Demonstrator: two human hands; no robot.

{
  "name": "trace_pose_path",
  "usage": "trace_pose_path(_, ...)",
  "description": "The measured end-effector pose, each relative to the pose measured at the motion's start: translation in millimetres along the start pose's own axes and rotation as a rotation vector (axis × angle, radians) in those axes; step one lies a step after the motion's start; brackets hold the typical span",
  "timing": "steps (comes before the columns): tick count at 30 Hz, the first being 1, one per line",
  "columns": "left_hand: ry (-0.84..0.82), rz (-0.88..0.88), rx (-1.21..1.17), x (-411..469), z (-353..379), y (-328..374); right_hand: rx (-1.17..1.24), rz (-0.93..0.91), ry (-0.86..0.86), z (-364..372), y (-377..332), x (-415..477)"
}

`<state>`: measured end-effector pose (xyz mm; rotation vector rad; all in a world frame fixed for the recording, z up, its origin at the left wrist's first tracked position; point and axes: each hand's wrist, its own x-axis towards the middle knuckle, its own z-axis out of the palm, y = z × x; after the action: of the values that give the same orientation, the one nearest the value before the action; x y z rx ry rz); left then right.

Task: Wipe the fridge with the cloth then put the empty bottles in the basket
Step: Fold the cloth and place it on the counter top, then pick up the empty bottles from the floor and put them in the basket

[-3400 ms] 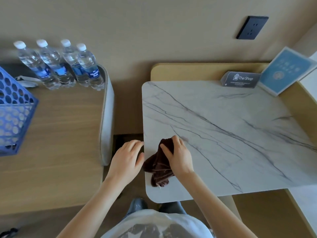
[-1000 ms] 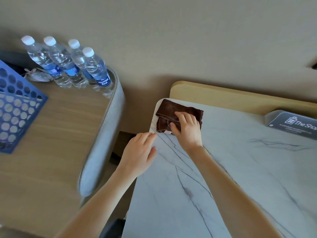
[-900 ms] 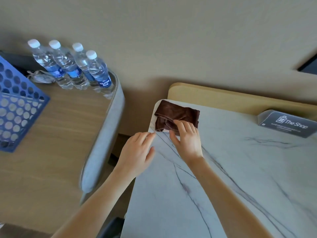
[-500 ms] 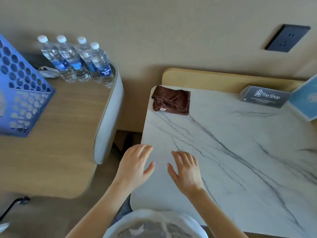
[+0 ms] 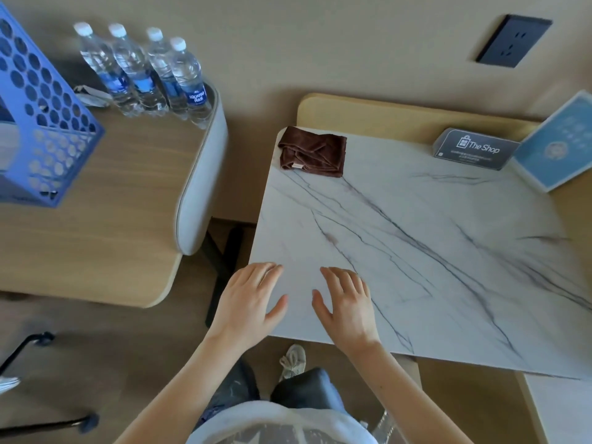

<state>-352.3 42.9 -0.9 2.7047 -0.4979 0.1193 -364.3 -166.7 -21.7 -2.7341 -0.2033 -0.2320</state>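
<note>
Both hands are empty, palms down, fingers straight and slightly spread. The left hand [image 5: 246, 302] lies over the near left edge of the marble-patterned top [image 5: 416, 251], with part of the palm out past that edge. The right hand [image 5: 347, 304] is just beside it, fully over the stone-look surface. From here I cannot tell whether they rest on the top or sit just above it.

The brown cloth [image 5: 312, 152] lies loosely folded in the far left corner of that top, well apart from both hands, with nothing touching it. Along the far right side stands a grey sign reading "The Shop" [image 5: 474, 149], and just to its right a blue card [image 5: 557, 142] leans upright. On the wall above is a dark socket plate [image 5: 512, 41].

To the left, across a narrow gap, is the wooden desk [image 5: 96, 219], whose right end has a grey rounded edge [image 5: 201, 174]. Four clear bottles [image 5: 144, 72] with white caps and blue labels stand upright in a tight row at its far right corner, close to the wall. I cannot tell whether there is anything in them. The blue basket [image 5: 38, 100], its walls punched with round holes, sits on the desk to the left of the bottles and is partly cut off by the frame. The bottles are all outside it.

Below the hands I see the person's dark trousers and a pale shoe [image 5: 293, 360] on the floor.
</note>
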Motion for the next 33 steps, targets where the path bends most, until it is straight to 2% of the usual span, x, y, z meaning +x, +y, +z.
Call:
trace_pose_path(7, 0.039, 0.083, 0.019, -59.0, -30.0, -4.2, -0.020, 0.086, 0.092, -16.2, -45.7, -65.5)
trace_pose_path(18, -0.009, 0.209, 0.057, -266.0, -50.0, -31.5, -0.022, 0.190, 0.069, 11.8, -161.2, -269.7)
trace_pose_path(23, -0.017, 0.237, -0.001, -314.8, -68.2, -17.7, -0.043, 0.251, 0.117, -4.8, -193.1, -323.0)
trace_pose_path(27, -0.049, 0.266, -0.061, -337.6, -73.0, 4.1, -0.039, 0.322, 0.163, -19.9, -197.7, -364.6)
trace_pose_path(33, -0.104, 0.345, -0.084, -368.3, -61.7, 46.4, -0.054, 0.446, 0.232, -43.7, -167.6, -434.8)
